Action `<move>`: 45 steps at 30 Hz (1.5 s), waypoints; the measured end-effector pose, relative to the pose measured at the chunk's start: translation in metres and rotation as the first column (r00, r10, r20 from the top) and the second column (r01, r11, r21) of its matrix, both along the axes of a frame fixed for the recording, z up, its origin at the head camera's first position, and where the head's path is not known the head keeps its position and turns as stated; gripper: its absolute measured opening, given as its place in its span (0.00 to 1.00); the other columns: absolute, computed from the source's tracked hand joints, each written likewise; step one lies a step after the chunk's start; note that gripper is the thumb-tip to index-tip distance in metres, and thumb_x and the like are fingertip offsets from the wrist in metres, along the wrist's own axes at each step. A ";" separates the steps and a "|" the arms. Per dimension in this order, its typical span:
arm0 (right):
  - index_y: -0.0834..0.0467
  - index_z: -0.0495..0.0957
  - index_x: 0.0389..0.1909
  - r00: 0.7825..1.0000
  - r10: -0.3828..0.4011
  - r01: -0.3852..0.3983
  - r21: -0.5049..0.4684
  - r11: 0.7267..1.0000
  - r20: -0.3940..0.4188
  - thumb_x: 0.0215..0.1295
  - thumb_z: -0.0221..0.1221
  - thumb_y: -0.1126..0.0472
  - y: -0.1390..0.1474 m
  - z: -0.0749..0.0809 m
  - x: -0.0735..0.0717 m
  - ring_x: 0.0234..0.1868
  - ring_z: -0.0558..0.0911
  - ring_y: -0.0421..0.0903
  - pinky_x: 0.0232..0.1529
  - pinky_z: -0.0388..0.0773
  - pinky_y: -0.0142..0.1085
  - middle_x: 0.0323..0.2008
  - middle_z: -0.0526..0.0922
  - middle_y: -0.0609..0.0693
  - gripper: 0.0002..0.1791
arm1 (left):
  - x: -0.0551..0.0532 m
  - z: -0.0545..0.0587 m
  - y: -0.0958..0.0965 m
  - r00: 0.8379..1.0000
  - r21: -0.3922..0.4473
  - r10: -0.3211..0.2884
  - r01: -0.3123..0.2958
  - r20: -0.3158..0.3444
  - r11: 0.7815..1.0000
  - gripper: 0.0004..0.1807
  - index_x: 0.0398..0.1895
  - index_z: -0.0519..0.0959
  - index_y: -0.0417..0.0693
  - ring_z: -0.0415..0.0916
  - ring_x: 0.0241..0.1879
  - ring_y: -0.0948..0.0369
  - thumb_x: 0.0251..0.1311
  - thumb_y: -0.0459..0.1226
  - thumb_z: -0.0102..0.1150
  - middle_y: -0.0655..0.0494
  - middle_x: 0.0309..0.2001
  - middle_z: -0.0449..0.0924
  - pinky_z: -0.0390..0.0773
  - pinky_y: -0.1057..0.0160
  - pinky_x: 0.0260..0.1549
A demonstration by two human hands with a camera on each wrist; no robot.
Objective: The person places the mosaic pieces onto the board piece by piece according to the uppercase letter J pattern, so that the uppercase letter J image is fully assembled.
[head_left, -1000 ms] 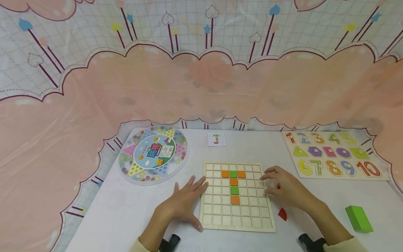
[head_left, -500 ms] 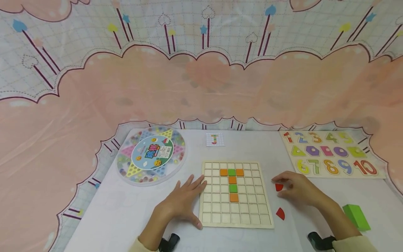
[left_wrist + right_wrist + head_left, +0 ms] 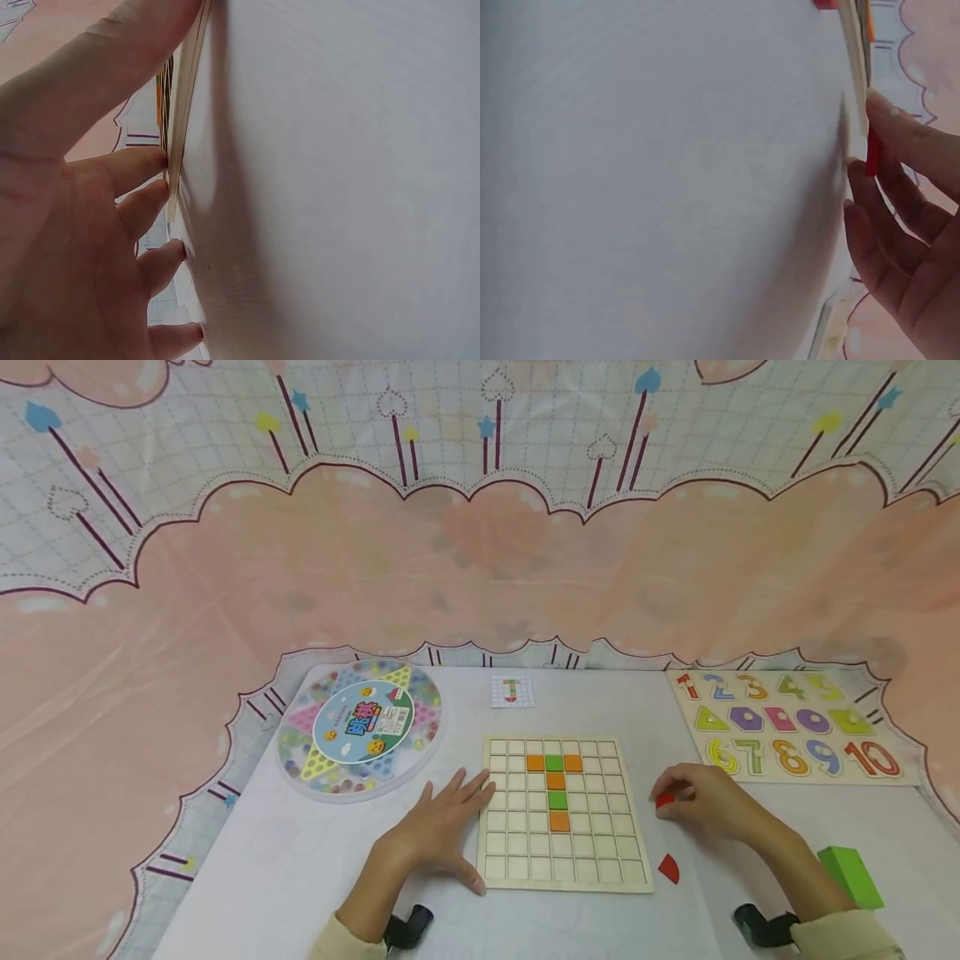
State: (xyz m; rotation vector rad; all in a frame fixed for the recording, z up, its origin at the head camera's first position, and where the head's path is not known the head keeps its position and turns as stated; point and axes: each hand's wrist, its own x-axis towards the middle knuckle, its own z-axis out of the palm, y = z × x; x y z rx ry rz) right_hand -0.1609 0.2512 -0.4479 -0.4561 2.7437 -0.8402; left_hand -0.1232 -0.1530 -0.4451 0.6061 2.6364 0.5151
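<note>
A wooden grid board (image 3: 517, 860) lies in the middle of the table, with orange and green square tiles (image 3: 557, 800) set in a T shape. My left hand (image 3: 442, 827) spreads its straight fingers along the board's left edge; in the left wrist view the thumb and fingertips (image 3: 154, 160) meet that edge. Right of the board, my right hand (image 3: 708, 802) pinches a red quarter-circle tile (image 3: 664, 799). The right wrist view shows this red tile (image 3: 872, 154) between thumb and fingers. A second red quarter-circle tile (image 3: 670, 868) lies on the table just below.
Behind the board lies a small pattern card (image 3: 525, 700) with a coloured J shape. A round Chinese checkers set (image 3: 352, 781) sits at the back left, a number puzzle board (image 3: 817, 775) at the back right. A green block (image 3: 851, 877) stands beside my right forearm.
My right hand has left the board's right edge, moved right and taken the upper red tile between its fingers. The board has slid slightly away, with my left hand still at its edge.
</note>
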 end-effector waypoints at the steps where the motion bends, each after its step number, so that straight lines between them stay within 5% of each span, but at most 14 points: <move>1: 0.49 0.85 0.38 1.000 0.000 0.000 -0.015 1.000 -0.002 0.56 0.74 0.58 0.000 0.001 0.000 0.42 0.82 0.41 0.43 0.81 0.25 0.38 0.87 0.41 0.10 | 0.000 0.000 0.000 1.000 -0.001 0.000 0.000 0.000 1.000 0.71 0.81 0.58 0.53 0.40 0.84 0.45 0.27 0.58 0.85 0.57 0.84 0.46 0.43 0.25 0.75; 9: 0.50 0.88 0.41 0.998 0.040 -0.048 -0.165 0.985 -0.052 0.58 0.72 0.58 -0.013 0.013 0.000 0.41 0.80 0.32 0.40 0.81 0.25 0.40 0.88 0.44 0.09 | -0.003 0.001 -0.001 1.000 -0.006 -0.004 0.004 0.015 1.000 0.71 0.81 0.57 0.53 0.40 0.84 0.45 0.27 0.58 0.85 0.57 0.85 0.46 0.43 0.25 0.75; 16: 0.51 0.90 0.39 0.997 0.072 -0.072 -0.264 0.962 -0.010 0.58 0.73 0.57 -0.040 0.012 0.001 0.44 0.80 0.32 0.41 0.82 0.24 0.42 0.88 0.45 0.09 | -0.006 0.002 0.000 0.999 -0.006 0.004 -0.003 0.050 1.000 0.69 0.81 0.57 0.54 0.39 0.85 0.47 0.30 0.55 0.86 0.59 0.84 0.46 0.41 0.28 0.77; 24: 0.52 0.91 0.40 0.980 0.180 -0.148 -0.303 0.941 0.081 0.60 0.72 0.56 -0.071 0.005 0.003 0.48 0.81 0.34 0.47 0.82 0.23 0.44 0.88 0.46 0.09 | -0.008 0.002 0.001 0.998 0.007 0.014 -0.014 0.062 1.000 0.68 0.81 0.58 0.54 0.39 0.85 0.47 0.31 0.53 0.86 0.59 0.84 0.46 0.41 0.28 0.77; 31: 0.53 0.91 0.39 0.959 0.283 -0.261 -0.303 0.916 0.028 0.58 0.73 0.59 -0.093 -0.005 0.006 0.46 0.83 0.34 0.50 0.81 0.25 0.41 0.91 0.44 0.09 | -0.008 0.002 0.001 0.998 0.002 0.017 -0.017 0.063 1.000 0.67 0.80 0.59 0.54 0.39 0.85 0.47 0.31 0.52 0.86 0.59 0.84 0.47 0.41 0.28 0.77; 45: 0.52 0.91 0.34 0.941 0.329 -0.302 -0.236 0.923 0.082 0.55 0.73 0.63 -0.116 -0.003 0.013 0.34 0.80 0.32 0.37 0.83 0.25 0.34 0.89 0.42 0.06 | -0.008 0.002 0.001 0.997 -0.001 0.022 -0.022 0.068 1.000 0.67 0.80 0.59 0.55 0.39 0.85 0.47 0.31 0.53 0.86 0.59 0.84 0.47 0.40 0.28 0.77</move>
